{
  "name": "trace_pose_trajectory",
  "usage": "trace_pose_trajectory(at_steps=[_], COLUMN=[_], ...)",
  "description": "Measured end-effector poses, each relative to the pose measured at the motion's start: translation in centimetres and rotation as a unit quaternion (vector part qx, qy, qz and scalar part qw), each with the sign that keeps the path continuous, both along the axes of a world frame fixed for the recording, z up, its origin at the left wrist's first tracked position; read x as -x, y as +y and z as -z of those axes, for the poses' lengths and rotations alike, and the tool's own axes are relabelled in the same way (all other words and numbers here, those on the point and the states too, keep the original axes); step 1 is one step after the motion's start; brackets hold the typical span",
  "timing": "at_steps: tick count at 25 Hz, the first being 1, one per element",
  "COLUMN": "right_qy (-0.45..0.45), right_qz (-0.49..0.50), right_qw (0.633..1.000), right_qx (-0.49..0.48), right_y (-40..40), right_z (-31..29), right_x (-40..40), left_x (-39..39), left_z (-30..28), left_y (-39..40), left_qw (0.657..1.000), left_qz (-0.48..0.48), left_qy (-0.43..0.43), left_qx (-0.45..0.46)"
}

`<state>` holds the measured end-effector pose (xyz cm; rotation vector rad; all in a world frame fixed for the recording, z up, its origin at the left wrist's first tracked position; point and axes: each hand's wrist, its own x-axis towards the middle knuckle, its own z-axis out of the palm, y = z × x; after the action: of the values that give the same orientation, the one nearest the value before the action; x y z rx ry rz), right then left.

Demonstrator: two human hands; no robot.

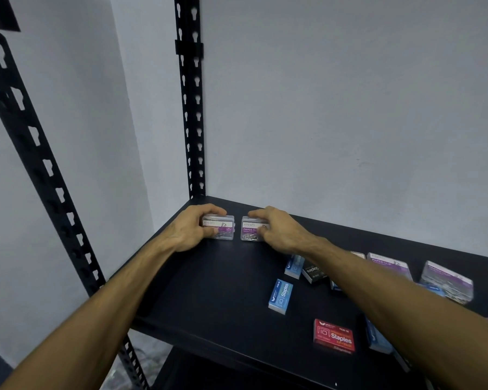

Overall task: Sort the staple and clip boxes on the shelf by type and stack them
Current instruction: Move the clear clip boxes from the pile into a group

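1. While the red cardboard staples box [333, 335] and the light-blue cardboard staples box [280, 296] lie loose near the front of the black metal shelf [209, 299], I judge them light and stiff
2. Farther back, my left hand [193, 228] curls round one clear plastic paper-clip box [223, 227]; my right hand [276, 228] grips its twin [250, 229], just beside it
3. Slick, rattly cases: hold the short sides
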<state>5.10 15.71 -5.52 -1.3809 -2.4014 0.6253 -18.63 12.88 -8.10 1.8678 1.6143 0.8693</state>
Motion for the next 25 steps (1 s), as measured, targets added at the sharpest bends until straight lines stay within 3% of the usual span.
trace_pose_trajectory(at_steps=[8,13,19,25], right_qy=[-0.002,0.007,0.028,0.025], right_qz=[0.007,0.044,0.106,0.168], right_qw=[1.0,0.998,0.991,0.984], right_qx=[-0.019,-0.044,-0.071,-0.045], right_y=[-0.7,-2.2,-4.5,-6.5], right_z=[0.0,-0.9,-2.6,-2.9], right_x=[-2.1,-7.2,-14.5,-21.1], left_x=[0.0,-2.0,-8.4,-17.1], left_z=[-0.3,-2.3,-5.1,-5.4], left_y=[-0.3,-0.9,-1.7,-2.0], left_qw=[0.999,0.994,0.988,0.991], left_qz=[-0.029,-0.062,-0.025,0.069], left_qy=[0.025,0.034,-0.059,-0.038], left_qx=[-0.004,-0.081,-0.141,-0.111])
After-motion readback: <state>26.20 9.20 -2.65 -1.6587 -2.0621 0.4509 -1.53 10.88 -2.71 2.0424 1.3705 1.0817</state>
